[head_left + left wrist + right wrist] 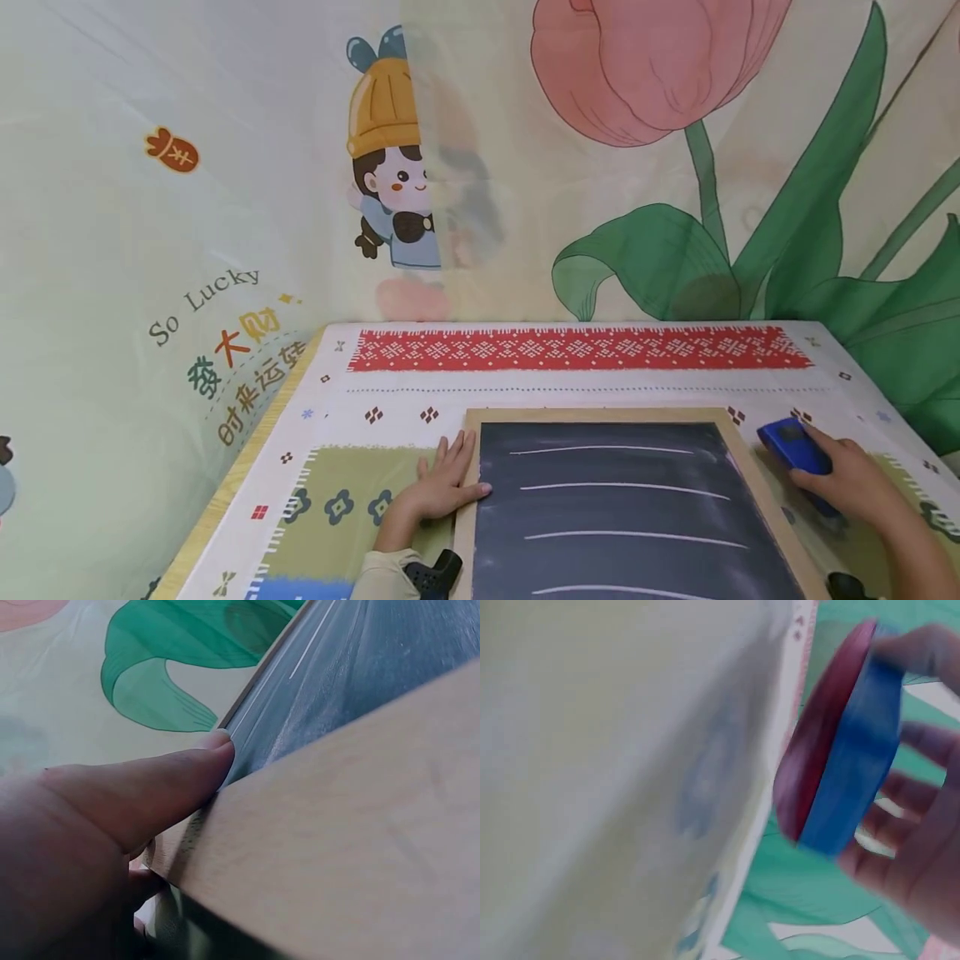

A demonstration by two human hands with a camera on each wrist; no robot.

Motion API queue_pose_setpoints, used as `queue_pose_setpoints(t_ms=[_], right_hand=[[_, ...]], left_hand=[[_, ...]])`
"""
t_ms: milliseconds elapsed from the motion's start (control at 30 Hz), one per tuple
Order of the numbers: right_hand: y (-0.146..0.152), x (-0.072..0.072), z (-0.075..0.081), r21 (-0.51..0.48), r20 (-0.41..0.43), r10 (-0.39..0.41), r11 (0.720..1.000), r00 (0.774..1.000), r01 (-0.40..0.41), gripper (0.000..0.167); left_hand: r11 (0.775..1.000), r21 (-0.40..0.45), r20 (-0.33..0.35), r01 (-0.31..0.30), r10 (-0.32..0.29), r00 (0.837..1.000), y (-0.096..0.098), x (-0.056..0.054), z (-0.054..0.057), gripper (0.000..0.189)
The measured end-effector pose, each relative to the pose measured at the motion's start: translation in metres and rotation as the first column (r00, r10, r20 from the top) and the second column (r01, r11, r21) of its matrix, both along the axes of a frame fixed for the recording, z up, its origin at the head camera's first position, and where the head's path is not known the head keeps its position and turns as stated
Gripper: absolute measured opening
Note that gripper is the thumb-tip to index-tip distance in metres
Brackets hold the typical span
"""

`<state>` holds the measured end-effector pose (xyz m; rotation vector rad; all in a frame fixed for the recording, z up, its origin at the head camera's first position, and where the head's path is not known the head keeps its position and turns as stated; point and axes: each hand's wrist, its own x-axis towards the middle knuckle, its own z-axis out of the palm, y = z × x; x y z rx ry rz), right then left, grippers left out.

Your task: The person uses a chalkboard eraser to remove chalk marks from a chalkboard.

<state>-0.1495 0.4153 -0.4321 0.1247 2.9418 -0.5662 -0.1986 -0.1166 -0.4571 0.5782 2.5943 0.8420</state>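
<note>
A chalkboard (600, 508) in a pale wooden frame (465, 542) lies on the table, with several white chalk lines across its dark surface. My left hand (442, 487) rests at the frame's left side, fingers straight and spread, the thumb (180, 776) laid over the wood onto the edge of the board. Right of the board, my right hand (851, 475) grips a blue board eraser (798, 450) between thumb and fingers, raised over the tablecloth. In the right wrist view the eraser's dark red pad (821, 742) faces away from the palm.
A patterned tablecloth (360, 467) covers the table, with a red band (577, 348) along the far edge. Behind it hangs a printed cloth (487, 208) with a tulip and a cartoon figure. The wooden table edge (247, 467) shows at the left.
</note>
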Motion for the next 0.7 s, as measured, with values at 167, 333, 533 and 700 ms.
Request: queue_pose_setpoints(t_ms=[167, 333, 533, 700], right_hand=[[-0.020, 0.000, 0.015, -0.099, -0.112, 0.068, 0.992, 0.991, -0.080, 0.080], [-0.041, -0.010, 0.032, -0.142, -0.143, 0.182, 0.969, 0.973, -0.203, 0.076], [-0.067, -0.022, 0.030, -0.114, -0.062, 0.274, 0.953, 0.960, -0.280, 0.070], [-0.065, -0.019, 0.024, -0.060, -0.020, 0.259, 0.964, 0.966, -0.259, 0.070]], left_hand=[[1.000, -0.021, -0.018, -0.012, 0.012, 1.000, 0.002, -0.001, -0.001, 0.082], [0.999, -0.030, -0.037, -0.025, 0.024, 0.999, -0.001, -0.009, 0.006, 0.084], [0.999, -0.044, -0.027, -0.025, 0.024, 0.999, -0.003, -0.009, 0.008, 0.083], [0.999, -0.039, -0.014, -0.009, 0.008, 1.000, 0.004, -0.006, 0.004, 0.083]])
